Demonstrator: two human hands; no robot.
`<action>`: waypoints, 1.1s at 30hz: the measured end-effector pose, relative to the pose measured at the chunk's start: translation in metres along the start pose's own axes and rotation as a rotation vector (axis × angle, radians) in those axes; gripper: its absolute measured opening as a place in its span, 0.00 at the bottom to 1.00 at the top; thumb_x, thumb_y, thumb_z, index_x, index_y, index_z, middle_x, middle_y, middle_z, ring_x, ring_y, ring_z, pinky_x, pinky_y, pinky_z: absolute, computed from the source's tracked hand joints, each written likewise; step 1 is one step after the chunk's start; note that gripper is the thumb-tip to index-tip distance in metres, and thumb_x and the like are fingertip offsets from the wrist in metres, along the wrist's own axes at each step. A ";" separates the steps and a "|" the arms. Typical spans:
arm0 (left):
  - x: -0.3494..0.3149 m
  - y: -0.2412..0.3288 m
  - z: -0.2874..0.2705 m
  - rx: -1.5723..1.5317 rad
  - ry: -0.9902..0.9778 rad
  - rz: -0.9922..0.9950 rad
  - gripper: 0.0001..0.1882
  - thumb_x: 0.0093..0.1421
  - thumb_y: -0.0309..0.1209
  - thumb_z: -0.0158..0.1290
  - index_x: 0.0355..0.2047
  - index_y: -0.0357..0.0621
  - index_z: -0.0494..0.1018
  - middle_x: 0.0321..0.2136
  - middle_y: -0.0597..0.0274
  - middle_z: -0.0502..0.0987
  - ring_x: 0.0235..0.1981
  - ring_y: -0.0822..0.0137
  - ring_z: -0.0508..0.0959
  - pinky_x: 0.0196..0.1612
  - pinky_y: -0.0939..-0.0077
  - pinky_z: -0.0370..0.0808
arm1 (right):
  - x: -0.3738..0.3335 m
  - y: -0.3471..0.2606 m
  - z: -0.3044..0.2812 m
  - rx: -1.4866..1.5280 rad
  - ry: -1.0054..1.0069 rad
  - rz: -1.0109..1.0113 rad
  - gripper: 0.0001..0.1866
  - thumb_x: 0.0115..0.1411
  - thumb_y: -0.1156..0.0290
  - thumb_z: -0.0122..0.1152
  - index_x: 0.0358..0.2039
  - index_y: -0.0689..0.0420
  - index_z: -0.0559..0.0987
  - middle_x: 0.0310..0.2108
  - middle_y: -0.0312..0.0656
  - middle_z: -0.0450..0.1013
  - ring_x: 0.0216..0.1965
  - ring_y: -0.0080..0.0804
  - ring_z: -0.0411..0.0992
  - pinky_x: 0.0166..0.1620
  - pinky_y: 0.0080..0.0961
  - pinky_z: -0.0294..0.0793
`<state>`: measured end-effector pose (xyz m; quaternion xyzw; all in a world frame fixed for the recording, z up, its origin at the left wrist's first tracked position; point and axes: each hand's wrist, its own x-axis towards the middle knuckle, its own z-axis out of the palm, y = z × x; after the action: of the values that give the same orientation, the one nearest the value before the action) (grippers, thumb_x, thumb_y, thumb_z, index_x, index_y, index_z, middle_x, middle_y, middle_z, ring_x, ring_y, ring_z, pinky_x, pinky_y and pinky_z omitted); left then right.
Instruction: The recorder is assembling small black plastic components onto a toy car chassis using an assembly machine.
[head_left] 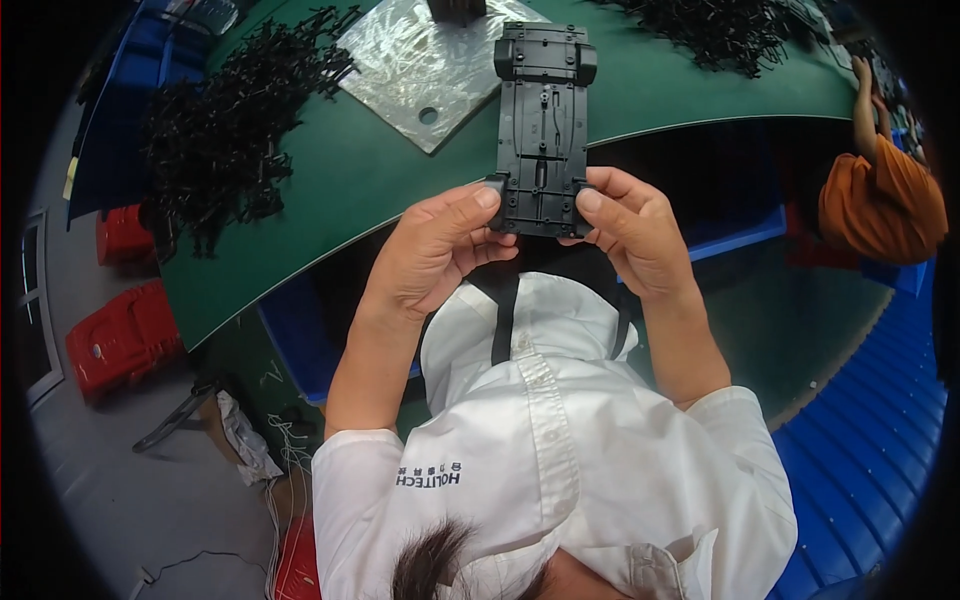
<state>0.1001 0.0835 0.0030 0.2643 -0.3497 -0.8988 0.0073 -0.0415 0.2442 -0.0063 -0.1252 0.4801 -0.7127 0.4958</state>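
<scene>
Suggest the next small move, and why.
I'd probably slide the left hand along the black plastic part toward its far end: it and the right hand both grip near corners, with no hand at the far end.

Black oblong moulded part: hard plastic by its look, matt, the face broken by raised ribs, slots and small round bosses.
Silver square plate with a round hole: glossy, streaked with glare; bare metal or film-covered, cannot tell.
Broad green tabletop: smooth, low sheen.
Tangled heap of small black pieces: plastic-looking, mostly dull, rough as a mass.
White short-sleeved shirt: woven cloth, matt, softly creased.
Red rounded seat: smooth plastic, shiny.
Blue ridged panel: plastic-looking, slight sheen.
</scene>
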 end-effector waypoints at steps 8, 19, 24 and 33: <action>0.014 -0.009 0.004 -0.031 0.035 0.032 0.17 0.57 0.33 0.54 0.44 0.35 0.69 0.32 0.61 0.76 0.29 0.73 0.76 0.36 0.78 0.77 | -0.003 0.011 -0.007 0.221 0.066 -0.036 0.13 0.59 0.70 0.57 0.41 0.66 0.75 0.35 0.43 0.75 0.34 0.27 0.75 0.39 0.25 0.76; 0.024 -0.002 0.011 -0.056 0.037 0.090 0.15 0.59 0.36 0.52 0.39 0.36 0.71 0.30 0.62 0.76 0.28 0.73 0.76 0.35 0.76 0.77 | 0.007 0.004 -0.003 0.221 0.043 -0.092 0.14 0.61 0.67 0.54 0.39 0.66 0.75 0.34 0.42 0.75 0.32 0.23 0.74 0.33 0.19 0.78; 0.029 0.007 0.013 -0.108 0.094 0.068 0.13 0.59 0.38 0.52 0.36 0.41 0.72 0.28 0.63 0.75 0.26 0.74 0.74 0.32 0.76 0.76 | 0.015 0.000 0.009 0.191 0.097 -0.147 0.15 0.61 0.65 0.54 0.39 0.66 0.75 0.33 0.41 0.74 0.31 0.21 0.73 0.33 0.18 0.78; 0.057 0.034 0.004 -0.157 0.041 0.057 0.10 0.59 0.40 0.52 0.33 0.47 0.71 0.27 0.67 0.74 0.23 0.75 0.71 0.24 0.80 0.72 | 0.043 -0.013 0.027 0.209 0.151 -0.186 0.14 0.61 0.64 0.54 0.36 0.65 0.75 0.29 0.37 0.73 0.30 0.20 0.72 0.34 0.18 0.77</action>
<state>0.0431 0.0493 0.0001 0.2711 -0.2851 -0.9173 0.0609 -0.0514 0.1941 0.0055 -0.0631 0.4256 -0.8090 0.4004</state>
